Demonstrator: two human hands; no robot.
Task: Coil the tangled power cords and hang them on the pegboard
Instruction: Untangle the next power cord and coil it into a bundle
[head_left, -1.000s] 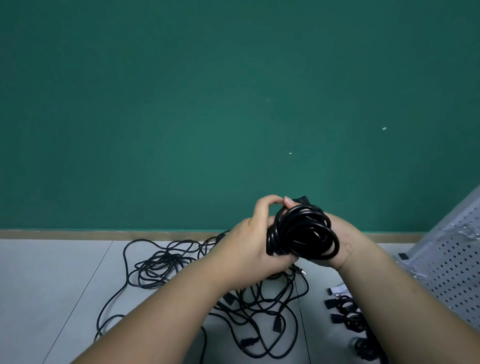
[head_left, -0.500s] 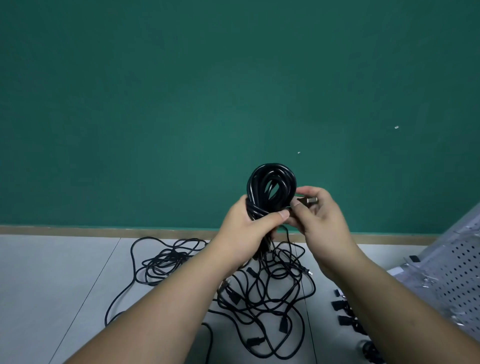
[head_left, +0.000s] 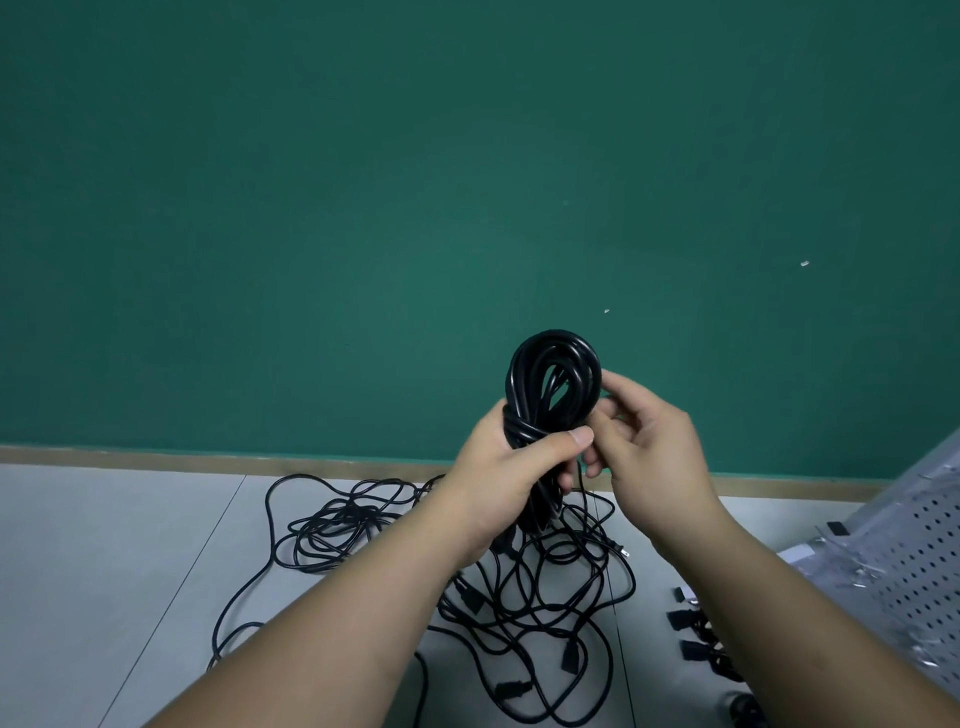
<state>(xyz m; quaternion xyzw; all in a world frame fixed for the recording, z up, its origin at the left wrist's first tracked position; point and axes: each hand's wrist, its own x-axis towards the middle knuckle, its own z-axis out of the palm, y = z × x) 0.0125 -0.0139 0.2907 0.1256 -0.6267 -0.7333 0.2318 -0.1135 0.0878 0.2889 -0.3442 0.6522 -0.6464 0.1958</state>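
Observation:
A black power cord wound into a coil (head_left: 524, 374) stands upright in front of the green wall. My left hand (head_left: 493, 467) grips its waist, where a few turns wrap round the bundle, and the loop sticks out above the fist. Just to the right, my right hand (head_left: 654, 457) has its fingers curled, with the tips pinching at the loop's right side. No plug shows in that hand. Below both hands, a tangle of black power cords (head_left: 524, 603) with several plugs lies on the floor. A white pegboard (head_left: 914, 561) lies tilted at the right edge.
A looser bunch of cord (head_left: 332, 525) trails off to the left over the grey floor tiles. Small black cords and plugs (head_left: 696, 639) sit beside the pegboard, and metal hooks (head_left: 852, 571) lie on it. A wooden skirting strip (head_left: 156, 457) runs along the wall.
The coil has turned from lying flat between my hands to standing upright in my left fist. The plug seen in my right fingers half a second ago no longer shows.

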